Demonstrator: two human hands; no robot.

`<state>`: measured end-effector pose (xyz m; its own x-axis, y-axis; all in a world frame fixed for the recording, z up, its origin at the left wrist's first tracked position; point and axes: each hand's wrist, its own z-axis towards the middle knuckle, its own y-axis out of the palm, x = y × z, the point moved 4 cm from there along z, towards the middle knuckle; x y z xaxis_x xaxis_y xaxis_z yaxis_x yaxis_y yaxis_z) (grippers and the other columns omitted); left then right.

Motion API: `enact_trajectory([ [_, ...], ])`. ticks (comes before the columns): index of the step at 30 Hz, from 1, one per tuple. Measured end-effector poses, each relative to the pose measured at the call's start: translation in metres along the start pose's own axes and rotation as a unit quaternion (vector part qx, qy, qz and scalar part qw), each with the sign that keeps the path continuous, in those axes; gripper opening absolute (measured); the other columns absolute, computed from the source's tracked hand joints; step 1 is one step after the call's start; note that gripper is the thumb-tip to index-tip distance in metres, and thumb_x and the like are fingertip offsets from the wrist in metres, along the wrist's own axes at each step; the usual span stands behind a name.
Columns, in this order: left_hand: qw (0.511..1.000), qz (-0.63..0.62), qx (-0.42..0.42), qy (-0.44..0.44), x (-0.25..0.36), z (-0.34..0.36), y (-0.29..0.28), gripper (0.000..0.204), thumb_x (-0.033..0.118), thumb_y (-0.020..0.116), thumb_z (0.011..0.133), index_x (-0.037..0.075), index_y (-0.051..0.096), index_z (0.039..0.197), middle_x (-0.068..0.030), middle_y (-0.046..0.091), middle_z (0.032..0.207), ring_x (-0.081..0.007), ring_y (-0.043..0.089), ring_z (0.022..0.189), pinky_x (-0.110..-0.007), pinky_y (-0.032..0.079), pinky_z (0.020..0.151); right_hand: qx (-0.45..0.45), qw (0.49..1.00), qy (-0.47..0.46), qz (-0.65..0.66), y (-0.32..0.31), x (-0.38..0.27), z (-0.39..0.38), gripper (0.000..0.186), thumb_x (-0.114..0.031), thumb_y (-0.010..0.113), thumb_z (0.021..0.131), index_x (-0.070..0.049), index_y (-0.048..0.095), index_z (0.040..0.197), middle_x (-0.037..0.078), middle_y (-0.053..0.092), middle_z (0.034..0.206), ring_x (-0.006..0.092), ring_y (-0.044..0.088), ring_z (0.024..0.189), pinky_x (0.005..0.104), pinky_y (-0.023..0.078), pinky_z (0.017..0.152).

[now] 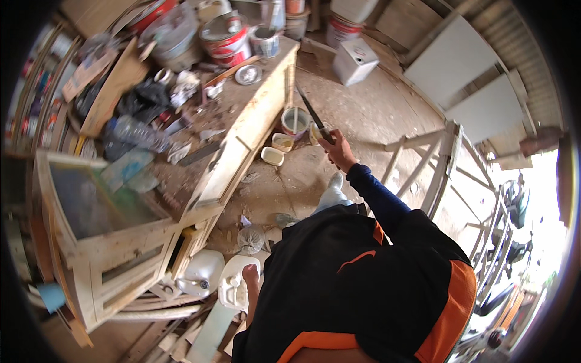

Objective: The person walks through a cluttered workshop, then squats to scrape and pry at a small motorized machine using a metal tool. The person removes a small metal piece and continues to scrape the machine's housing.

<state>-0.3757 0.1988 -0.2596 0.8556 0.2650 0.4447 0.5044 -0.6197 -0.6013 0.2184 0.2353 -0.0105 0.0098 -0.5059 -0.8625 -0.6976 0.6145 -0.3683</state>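
My right hand (340, 151), reaching forward in the dark blue sleeve, is closed on the handle of a long dark blade-like tool (308, 104), angled up toward the wooden bench. Just beyond that hand, a bucket (295, 119) and small tubs (272, 156) of paint or liquid sit on the floor beside the bench. My left hand (250, 275) hangs low by my side over a white plastic jug (233, 287), its fingers curled; whether they hold anything is hidden.
A cluttered wooden bench (272, 72) with paint cans (224, 45), bottles and rags fills the left. A glazed wooden frame (109, 199) stands at its near end. A white square container (356, 62) is farther back. Wooden trestle-like frames (448, 151) stand right, near pale boards (442, 54).
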Motion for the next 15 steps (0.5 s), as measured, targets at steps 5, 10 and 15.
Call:
enact_trajectory([
  [5, 0.98, 0.172, -0.014, 0.1, 0.084, 0.035, -0.006, 0.022, 0.018, 0.06, 0.076, -0.003, 0.066, 0.081, -0.0144, 0.066, 0.076, -0.0248, 0.063, 0.073, -0.036, 0.049, 0.069, 0.024, 1.0, -0.008, 0.018, -0.073, 0.034, 0.032, 0.043, -0.038, 0.065, 0.084, 0.002, 0.056, 0.099, 0.007, 0.059, 0.066, 0.0134, 0.056, 0.052, 0.0284, 0.045, 0.043],
  [10, 1.0, -0.018, 0.011, 0.0, 0.189, 0.078, 0.004, 0.024, 0.017, 0.061, 0.077, -0.002, 0.067, 0.09, -0.0133, 0.067, 0.084, -0.0229, 0.063, 0.078, -0.036, 0.049, 0.071, 0.041, 0.998, 0.032, 0.043, -0.158, 0.075, 0.058, 0.043, -0.041, 0.062, 0.085, 0.0, 0.056, 0.095, 0.014, 0.062, 0.073, 0.0263, 0.061, 0.062, 0.0371, 0.048, 0.056],
  [15, 0.992, 0.047, -0.047, 0.107, 0.339, 0.115, 0.076, 0.026, 0.02, 0.062, 0.076, -0.001, 0.067, 0.092, -0.0139, 0.068, 0.089, -0.0245, 0.064, 0.083, -0.034, 0.049, 0.078, 0.14, 0.989, 0.014, -0.039, -0.262, 0.09, 0.074, 0.045, -0.045, 0.059, 0.085, -0.003, 0.057, 0.099, 0.021, 0.063, 0.085, 0.0396, 0.061, 0.084, 0.0441, 0.046, 0.068],
])
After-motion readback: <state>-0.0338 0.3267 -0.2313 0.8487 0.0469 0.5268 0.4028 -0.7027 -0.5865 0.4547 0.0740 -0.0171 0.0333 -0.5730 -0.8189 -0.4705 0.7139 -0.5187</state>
